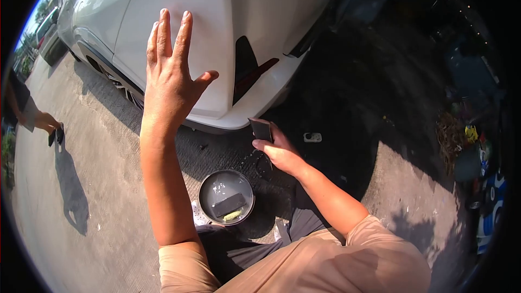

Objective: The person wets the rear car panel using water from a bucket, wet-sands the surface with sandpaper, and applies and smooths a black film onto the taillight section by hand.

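My left hand (172, 70) is raised over the light-coloured car panel (209, 38), palm toward the car, its fingers stretched out; whether it touches the surface I cannot tell. Lower and to the right, my right hand (279, 149) is closed round a dark flat block (261, 129) near the car's lower corner. A round metal basin (201, 206) stands on the ground between my legs. In it are water, a dark rectangular piece (228, 205) and a yellowish-green lump (232, 215).
A small pale object (312, 137) lies on the shaded ground to the right. Another person (46, 119) stands at the far left, near a long shadow. Mixed items, including a yellow one (471, 133), are piled at the right edge. Another vehicle (48, 38) is at upper left.
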A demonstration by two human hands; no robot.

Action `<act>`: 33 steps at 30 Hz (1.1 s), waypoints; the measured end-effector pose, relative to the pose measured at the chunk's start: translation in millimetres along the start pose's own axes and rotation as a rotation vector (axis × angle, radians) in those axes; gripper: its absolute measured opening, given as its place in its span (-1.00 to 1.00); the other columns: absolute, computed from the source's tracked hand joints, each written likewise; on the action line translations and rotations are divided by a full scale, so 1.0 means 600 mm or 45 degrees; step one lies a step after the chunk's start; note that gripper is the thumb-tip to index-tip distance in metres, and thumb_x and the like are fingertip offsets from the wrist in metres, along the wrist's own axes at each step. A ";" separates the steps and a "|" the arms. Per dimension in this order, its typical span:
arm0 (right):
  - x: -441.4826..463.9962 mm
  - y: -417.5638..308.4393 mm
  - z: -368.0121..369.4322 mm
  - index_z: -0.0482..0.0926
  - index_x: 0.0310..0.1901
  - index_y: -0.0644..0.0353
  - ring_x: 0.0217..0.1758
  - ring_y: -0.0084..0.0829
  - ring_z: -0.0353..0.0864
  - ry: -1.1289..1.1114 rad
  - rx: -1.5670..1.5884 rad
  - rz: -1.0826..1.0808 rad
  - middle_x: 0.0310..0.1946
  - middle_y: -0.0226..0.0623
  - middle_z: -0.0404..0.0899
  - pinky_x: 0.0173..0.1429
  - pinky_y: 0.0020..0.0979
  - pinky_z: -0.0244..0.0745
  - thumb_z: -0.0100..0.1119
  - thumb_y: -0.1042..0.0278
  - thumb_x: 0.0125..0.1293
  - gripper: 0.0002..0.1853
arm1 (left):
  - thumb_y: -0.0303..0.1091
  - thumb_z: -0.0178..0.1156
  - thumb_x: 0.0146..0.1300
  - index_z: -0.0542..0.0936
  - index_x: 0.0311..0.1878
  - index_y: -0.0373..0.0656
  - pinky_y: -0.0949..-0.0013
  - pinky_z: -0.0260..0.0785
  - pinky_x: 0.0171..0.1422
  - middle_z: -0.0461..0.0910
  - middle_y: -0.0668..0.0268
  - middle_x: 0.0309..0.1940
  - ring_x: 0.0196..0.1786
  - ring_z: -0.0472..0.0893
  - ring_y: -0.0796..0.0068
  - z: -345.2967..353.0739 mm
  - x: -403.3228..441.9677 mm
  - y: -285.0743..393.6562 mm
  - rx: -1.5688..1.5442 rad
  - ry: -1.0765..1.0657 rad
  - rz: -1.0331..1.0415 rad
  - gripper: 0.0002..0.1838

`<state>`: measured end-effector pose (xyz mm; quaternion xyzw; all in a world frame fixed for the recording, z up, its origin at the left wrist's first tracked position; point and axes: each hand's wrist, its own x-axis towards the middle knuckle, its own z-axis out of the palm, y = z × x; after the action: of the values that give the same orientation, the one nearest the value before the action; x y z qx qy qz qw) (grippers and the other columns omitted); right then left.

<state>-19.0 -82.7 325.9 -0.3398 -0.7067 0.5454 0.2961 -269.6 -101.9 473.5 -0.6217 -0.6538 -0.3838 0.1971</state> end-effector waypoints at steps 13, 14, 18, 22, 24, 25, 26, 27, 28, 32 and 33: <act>0.204 -0.220 -0.010 0.50 0.35 0.17 -0.06 -0.23 0.58 0.571 -0.338 -1.055 0.00 -0.11 0.42 0.03 -0.29 0.55 0.26 0.53 0.30 -0.45 | -0.32 0.67 -0.18 0.12 0.67 0.13 -0.01 0.15 0.66 -0.11 0.13 0.71 0.70 -0.03 -0.04 0.052 -0.004 -0.013 -0.124 0.041 0.021 0.30; 0.210 -0.219 -0.008 0.50 0.35 0.18 -0.06 -0.22 0.58 0.581 -0.332 -1.078 0.00 -0.10 0.42 0.04 -0.29 0.55 0.26 0.53 0.30 -0.45 | -0.32 0.67 -0.20 0.14 0.66 0.17 -0.02 0.19 0.64 -0.10 0.14 0.71 0.69 -0.01 -0.07 0.053 -0.004 -0.014 -0.126 0.057 0.027 0.30; 0.211 -0.202 0.011 0.49 0.37 0.21 -0.06 -0.15 0.59 0.648 -0.434 -1.065 0.01 -0.06 0.42 0.03 -0.25 0.56 0.26 0.55 0.30 -0.44 | -0.34 0.68 -0.22 0.14 0.66 0.16 -0.02 0.21 0.63 -0.09 0.14 0.71 0.69 0.00 -0.06 0.057 -0.004 -0.012 -0.119 0.071 0.026 0.31; 0.223 -0.183 0.018 0.47 0.38 0.24 -0.07 -0.10 0.59 0.712 -0.491 -1.172 0.02 -0.03 0.42 0.00 -0.21 0.57 0.28 0.52 0.33 -0.44 | -0.36 0.68 -0.23 0.13 0.66 0.15 -0.02 0.19 0.64 -0.09 0.13 0.71 0.70 -0.01 -0.06 0.058 -0.004 -0.015 -0.120 0.080 0.039 0.32; 0.234 -0.194 0.011 0.47 0.39 0.25 -0.07 -0.09 0.59 0.728 -0.485 -1.195 0.02 -0.02 0.42 0.00 -0.21 0.57 0.29 0.49 0.34 -0.43 | -0.37 0.68 -0.23 0.13 0.66 0.15 -0.02 0.17 0.65 -0.10 0.13 0.71 0.70 -0.02 -0.05 0.060 -0.003 -0.013 -0.120 0.076 0.035 0.32; 0.240 -0.212 0.006 0.47 0.39 0.25 -0.06 -0.09 0.58 0.722 -0.477 -1.190 0.02 -0.02 0.42 0.01 -0.20 0.57 0.30 0.48 0.34 -0.43 | -0.37 0.68 -0.23 0.13 0.66 0.15 -0.02 0.16 0.65 -0.10 0.12 0.71 0.70 -0.02 -0.05 0.059 -0.003 -0.011 -0.119 0.074 0.028 0.32; 0.241 -0.220 0.005 0.46 0.39 0.26 -0.05 -0.08 0.58 0.714 -0.467 -1.185 0.03 -0.02 0.42 0.02 -0.20 0.57 0.31 0.47 0.34 -0.42 | -0.37 0.68 -0.24 0.13 0.66 0.15 -0.02 0.15 0.66 -0.10 0.12 0.71 0.70 -0.03 -0.05 0.058 -0.005 -0.010 -0.116 0.070 0.020 0.33; 0.236 -0.217 0.007 0.47 0.38 0.26 -0.03 -0.08 0.58 0.694 -0.440 -1.124 0.03 -0.01 0.42 0.02 -0.18 0.56 0.30 0.46 0.35 -0.44 | -0.37 0.68 -0.24 0.12 0.66 0.15 -0.02 0.15 0.66 -0.10 0.12 0.71 0.70 -0.03 -0.05 0.058 -0.008 -0.012 -0.123 0.060 0.029 0.33; 0.232 -0.203 0.009 0.47 0.38 0.26 -0.03 -0.08 0.58 0.694 -0.470 -1.128 0.03 -0.01 0.42 0.02 -0.18 0.56 0.30 0.46 0.35 -0.44 | -0.36 0.68 -0.24 0.12 0.67 0.15 -0.01 0.14 0.66 -0.11 0.11 0.71 0.70 -0.03 -0.05 0.058 -0.007 -0.015 -0.129 0.061 0.039 0.33; 0.233 -0.182 0.003 0.47 0.38 0.26 -0.04 -0.08 0.57 0.706 -0.555 -1.200 0.03 -0.01 0.42 0.02 -0.18 0.56 0.31 0.44 0.34 -0.44 | -0.35 0.69 -0.25 0.11 0.67 0.16 -0.01 0.13 0.67 -0.12 0.10 0.71 0.70 -0.03 -0.06 0.055 -0.004 -0.012 -0.141 0.042 0.012 0.35; 0.236 -0.189 -0.001 0.47 0.38 0.26 -0.04 -0.08 0.57 0.707 -0.568 -1.221 0.03 -0.01 0.41 0.02 -0.18 0.56 0.31 0.44 0.34 -0.43 | -0.35 0.69 -0.25 0.11 0.67 0.16 -0.01 0.13 0.67 -0.12 0.11 0.71 0.70 -0.03 -0.06 0.057 -0.004 -0.010 -0.129 0.048 0.016 0.35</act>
<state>-120.5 11.7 442.8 -0.1668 -0.7750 0.0801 0.6043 -267.7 -77.5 448.5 -0.6277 -0.6256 -0.4268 0.1802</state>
